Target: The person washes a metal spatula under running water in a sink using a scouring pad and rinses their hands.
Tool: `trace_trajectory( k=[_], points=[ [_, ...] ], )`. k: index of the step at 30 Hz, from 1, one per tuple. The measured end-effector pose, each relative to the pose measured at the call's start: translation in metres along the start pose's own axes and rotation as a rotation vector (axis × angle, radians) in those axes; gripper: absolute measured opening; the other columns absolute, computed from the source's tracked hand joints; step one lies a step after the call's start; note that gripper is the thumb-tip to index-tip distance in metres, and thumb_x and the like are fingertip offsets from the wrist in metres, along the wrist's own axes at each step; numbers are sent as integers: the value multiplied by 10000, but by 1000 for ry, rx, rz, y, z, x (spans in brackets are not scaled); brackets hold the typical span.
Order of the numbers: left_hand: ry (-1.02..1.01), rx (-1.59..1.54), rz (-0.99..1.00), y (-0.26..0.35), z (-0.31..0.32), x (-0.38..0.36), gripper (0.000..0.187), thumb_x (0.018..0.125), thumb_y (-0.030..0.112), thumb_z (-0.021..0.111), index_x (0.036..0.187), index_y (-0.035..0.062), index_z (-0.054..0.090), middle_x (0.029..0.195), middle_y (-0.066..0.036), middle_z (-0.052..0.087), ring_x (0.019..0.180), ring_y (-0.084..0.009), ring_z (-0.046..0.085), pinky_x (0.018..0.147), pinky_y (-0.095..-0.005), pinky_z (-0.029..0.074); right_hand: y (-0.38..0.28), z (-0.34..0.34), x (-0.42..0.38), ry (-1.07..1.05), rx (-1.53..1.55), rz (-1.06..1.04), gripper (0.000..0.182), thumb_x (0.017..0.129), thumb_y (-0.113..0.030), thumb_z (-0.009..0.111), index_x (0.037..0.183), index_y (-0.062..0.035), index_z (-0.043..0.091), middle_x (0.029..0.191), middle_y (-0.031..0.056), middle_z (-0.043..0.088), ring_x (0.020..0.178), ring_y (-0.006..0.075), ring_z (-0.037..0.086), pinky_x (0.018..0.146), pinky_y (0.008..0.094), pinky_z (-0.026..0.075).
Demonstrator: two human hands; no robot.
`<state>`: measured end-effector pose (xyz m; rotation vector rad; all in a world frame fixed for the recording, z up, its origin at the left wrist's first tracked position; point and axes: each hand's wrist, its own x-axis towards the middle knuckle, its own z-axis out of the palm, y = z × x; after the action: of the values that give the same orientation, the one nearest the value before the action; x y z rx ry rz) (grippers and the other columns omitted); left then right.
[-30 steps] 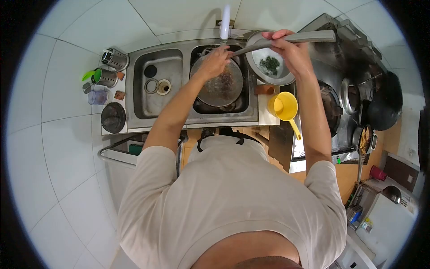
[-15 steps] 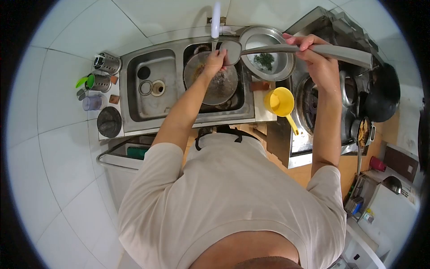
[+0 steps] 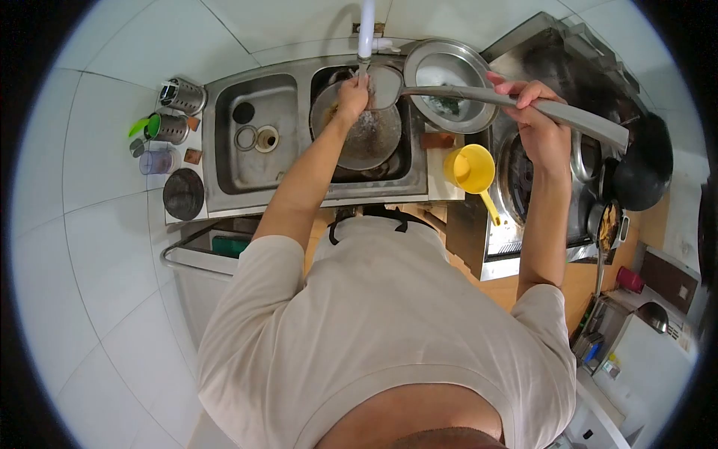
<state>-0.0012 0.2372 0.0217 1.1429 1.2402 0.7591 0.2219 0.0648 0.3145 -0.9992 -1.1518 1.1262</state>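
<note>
A long-handled metal ladle [image 3: 386,88] is held level across the sink and stove, its rounded head close under the faucet [image 3: 364,56]. My right hand [image 3: 540,123] is wrapped around the handle, toward its far end. At the left edge of the ladle's head, my left hand [image 3: 353,99] has its fingers closed on the rim; whether anything else is between them is hidden. Below both, a large round pan [image 3: 366,146] lies in the right sink basin. Beneath the handle sits a metal bowl [image 3: 479,67] with chopped greens [image 3: 446,105], partly covered by the handle.
A yellow dipper [image 3: 473,170] stands at the counter's right edge beside the stove [image 3: 516,239]. A dark wok [image 3: 643,165] and a small pan of food [image 3: 607,224] are farther right. Left of the left basin [image 3: 250,176] stand metal utensil holders [image 3: 168,129] and a clear cup [image 3: 157,161].
The ladle's head has turned and shifted slightly, with its handle end lower to the right. My left hand has slid a little left and up along the rim.
</note>
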Motion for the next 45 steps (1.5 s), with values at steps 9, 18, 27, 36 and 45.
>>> trace_trajectory(
  k=[9,18,27,36,45],
  points=[
    [-282,-92,-75,7,-15,-24,399,895,224,659,1212,29,513,1140,-82,572,875,-203,608,649,-343,527,7,17,-5,-27,-108,-39,242,628,190,468,703,-29,538,953,165,665,1169,370,556,1045,453,374],
    [31,-454,-197,-31,-4,-14,436,938,397,566,1136,13,629,1135,-117,618,1002,-247,590,759,-398,501,-4,25,-21,-39,-99,-11,229,618,188,467,695,-22,519,883,138,646,1136,377,575,1026,463,394],
    [93,263,90,-53,-3,35,426,934,410,553,979,6,681,784,-84,671,759,-250,641,706,-397,482,2,34,-41,72,-84,-12,228,637,200,493,688,-20,522,897,134,639,1142,356,576,1018,426,413],
    [-347,-593,-222,-11,-10,-14,104,945,129,552,992,42,584,897,-75,633,832,-228,655,704,-347,533,10,19,-53,295,88,-74,260,693,225,474,735,-28,520,970,151,622,1210,370,518,1044,423,390],
    [-212,-367,-294,-16,-12,-17,182,952,96,528,1104,6,569,981,-118,643,822,-230,644,739,-340,548,14,25,-50,252,66,-56,248,706,219,481,739,-23,521,956,158,628,1179,368,542,1029,424,399]
  ],
)
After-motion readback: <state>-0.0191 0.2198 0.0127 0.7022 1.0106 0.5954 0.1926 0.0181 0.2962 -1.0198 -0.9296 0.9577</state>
